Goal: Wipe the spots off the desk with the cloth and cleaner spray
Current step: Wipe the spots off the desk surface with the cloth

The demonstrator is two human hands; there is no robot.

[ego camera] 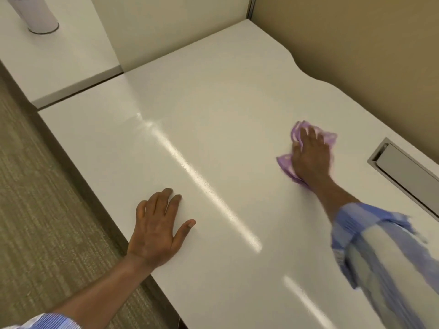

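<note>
A white desk [213,96] fills most of the view. My right hand [311,157] presses flat on a crumpled purple cloth [285,162] on the desk's right side, the cloth showing around my fingers and under my palm. My left hand [156,224] lies flat on the desk near its left edge, fingers apart, holding nothing. I see no spots on the surface, only streaks of reflected light. No cleaner spray bottle is in view.
A grey cable hatch [403,172] is set into the desk at the right. A white cylinder [38,15] stands on a lower white surface at the top left. Beige partition wall [356,43] borders the desk's far side. Carpet [35,210] lies to the left.
</note>
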